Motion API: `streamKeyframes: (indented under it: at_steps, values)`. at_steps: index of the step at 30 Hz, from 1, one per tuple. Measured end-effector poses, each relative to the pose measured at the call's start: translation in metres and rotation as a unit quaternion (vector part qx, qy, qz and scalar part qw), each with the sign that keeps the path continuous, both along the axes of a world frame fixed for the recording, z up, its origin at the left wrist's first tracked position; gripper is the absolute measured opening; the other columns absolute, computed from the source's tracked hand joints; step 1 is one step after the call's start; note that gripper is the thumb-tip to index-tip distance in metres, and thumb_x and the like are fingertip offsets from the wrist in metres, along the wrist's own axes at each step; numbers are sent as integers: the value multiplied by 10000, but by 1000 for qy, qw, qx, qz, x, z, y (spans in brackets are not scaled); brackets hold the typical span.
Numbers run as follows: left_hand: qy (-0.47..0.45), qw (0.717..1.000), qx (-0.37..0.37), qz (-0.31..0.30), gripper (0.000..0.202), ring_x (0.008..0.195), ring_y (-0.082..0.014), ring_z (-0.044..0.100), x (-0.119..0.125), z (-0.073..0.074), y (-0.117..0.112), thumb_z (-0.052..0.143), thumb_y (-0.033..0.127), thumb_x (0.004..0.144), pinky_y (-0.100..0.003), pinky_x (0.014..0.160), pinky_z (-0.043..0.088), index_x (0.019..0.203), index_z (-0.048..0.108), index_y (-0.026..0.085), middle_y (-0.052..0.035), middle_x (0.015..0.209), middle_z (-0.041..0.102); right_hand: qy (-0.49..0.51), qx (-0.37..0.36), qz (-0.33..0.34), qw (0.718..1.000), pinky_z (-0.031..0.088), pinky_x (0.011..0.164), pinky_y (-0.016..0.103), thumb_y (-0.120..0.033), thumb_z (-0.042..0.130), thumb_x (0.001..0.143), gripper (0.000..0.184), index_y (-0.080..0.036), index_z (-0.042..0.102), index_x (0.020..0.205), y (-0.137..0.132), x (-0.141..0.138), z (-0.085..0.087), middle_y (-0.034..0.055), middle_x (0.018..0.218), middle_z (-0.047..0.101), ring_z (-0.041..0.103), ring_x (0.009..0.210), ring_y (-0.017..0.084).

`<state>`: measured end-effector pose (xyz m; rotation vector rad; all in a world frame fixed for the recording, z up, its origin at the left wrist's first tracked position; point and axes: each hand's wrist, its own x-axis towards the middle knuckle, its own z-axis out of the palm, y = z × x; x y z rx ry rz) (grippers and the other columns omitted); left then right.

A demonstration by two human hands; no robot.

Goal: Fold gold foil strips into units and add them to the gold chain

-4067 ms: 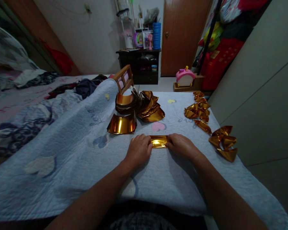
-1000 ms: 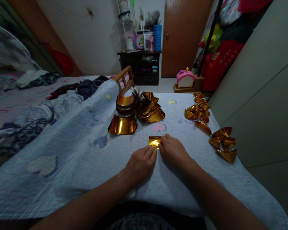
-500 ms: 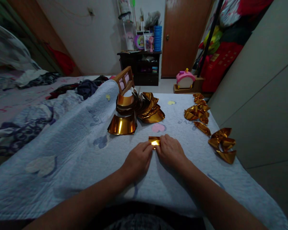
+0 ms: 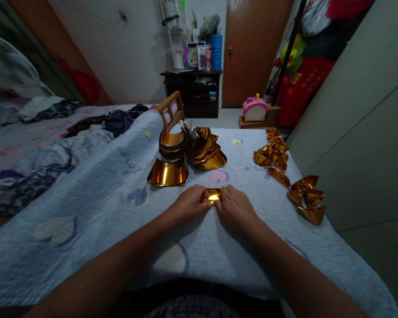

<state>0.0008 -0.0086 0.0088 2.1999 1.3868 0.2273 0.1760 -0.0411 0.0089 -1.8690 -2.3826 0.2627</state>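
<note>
Between my hands a small strip of shiny gold foil paper (image 4: 213,195) lies folded on the quilted cover. My left hand (image 4: 193,199) grips its left end, thumb along the near edge and fingers curled over the far side. My right hand (image 4: 235,205) holds the right end, fingers closed on it and covering that end. Beyond them stand fanned stacks of gold foil sheets (image 4: 167,172). Off to the right lie several folded gold foil pieces (image 4: 306,196), with more folded pieces (image 4: 272,152) farther back.
A pale blue quilted cover (image 4: 126,247) with heart shapes spreads under everything and rises into a ridge at the left. A small wooden rail (image 4: 170,109) stands behind the stacks. A pale cabinet (image 4: 361,145) borders the right side. A pink toy (image 4: 255,109) sits beyond the far edge.
My left hand has shifted from the near corner to the left end of the foil, its fingers now curled over the far side. My right hand has stayed nearly in place.
</note>
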Motion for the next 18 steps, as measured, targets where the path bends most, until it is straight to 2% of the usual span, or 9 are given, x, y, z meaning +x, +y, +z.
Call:
streamKeyframes:
  at_steps: [5,11,18]
  values:
    - [-6,998,-56,7,164,718,-166,553,0,8,6,628,308,847,-260,614,327,759,613,170,-8,749,629,1,9,-2,1000,417,734,348,-310,456,1001,247,-138,629,1039,0,0,-2,140,1012,668,629,893,251]
    - [36,999,-28,7,155,728,-174,591,1,9,4,597,276,872,-268,623,343,792,664,162,-36,796,674,-8,2,-6,1000,420,727,342,-310,462,1005,231,-144,617,1044,0,0,-1,139,1016,670,645,894,252]
    - [89,996,17,-3,182,856,-211,642,5,7,-1,534,265,941,-299,713,413,895,674,158,-87,948,706,-14,3,-10,1000,443,755,356,-350,454,1011,275,-138,623,1057,-2,-3,2,145,1031,672,648,939,269]
